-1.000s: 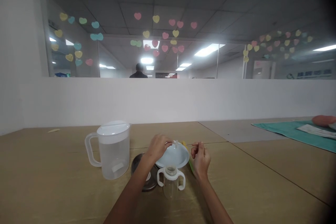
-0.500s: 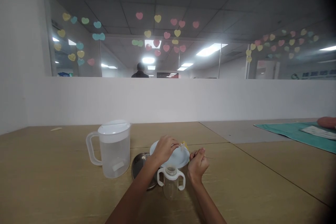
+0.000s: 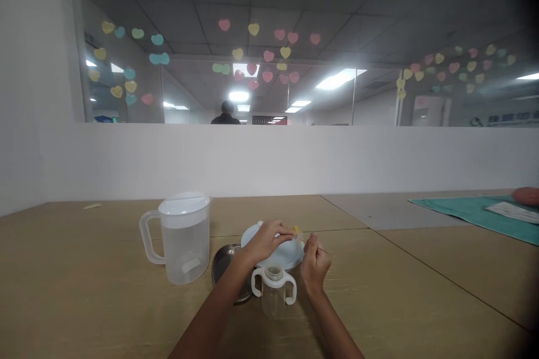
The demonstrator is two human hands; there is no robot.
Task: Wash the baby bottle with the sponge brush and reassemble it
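Note:
Over a pale blue plate (image 3: 283, 256), my left hand (image 3: 272, 238) pinches a small translucent piece (image 3: 300, 237) too small to name. My right hand (image 3: 315, 262) is closed just right of the plate, around a thin wire-like stick (image 3: 330, 253) whose end pokes out to the right. Below and between my wrists stands a clear baby bottle (image 3: 273, 298), upright and uncapped, with two white handles. A round metal dish (image 3: 223, 262) lies partly hidden behind my left forearm. Something yellow (image 3: 297, 230) shows at the plate's far edge.
A clear plastic pitcher (image 3: 187, 249) with a white lid stands on the left of the wooden table (image 3: 105, 291). A teal cloth (image 3: 467, 210) lies far right, with a white cloth (image 3: 511, 212) on it. Behind is a low white wall (image 3: 252, 160) under glass; beyond it a person (image 3: 226, 113).
My right hand has turned more upright and the thin stick shows less. My left fingers have shifted slightly right, covering more of the translucent piece. The bottle, plate and pitcher stay put.

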